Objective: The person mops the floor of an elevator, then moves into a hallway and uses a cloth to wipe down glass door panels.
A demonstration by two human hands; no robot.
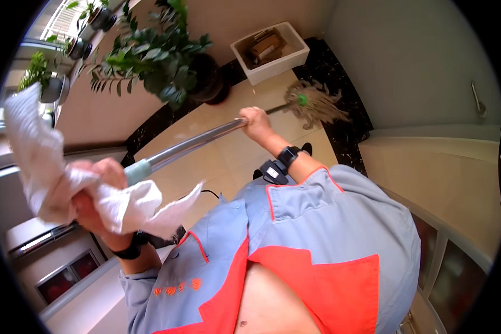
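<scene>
A string mop with a metal handle (192, 144) slants across the view, its pale green grip (138, 172) at the near left end. My left hand (108, 171) is closed at that grip, with a crumpled white cloth or paper towel (121, 204) bunched in and around it. The cloth hides part of the fingers and the handle's end. Lower down the shaft, my right hand (256, 123) grips the metal pole. The mop's grey-beige string head (319, 104), with a green socket, lies spread across the beige tiles and dark stone border.
Beyond the mop, a white foam box (271, 71) holds cardboard pieces. Beside it stands a leafy plant (158, 62) in a dark pot (208, 79). Small potted plants (79, 48) line the windowsill. A grey door (417, 62) with a metal handle (479, 100) is at right.
</scene>
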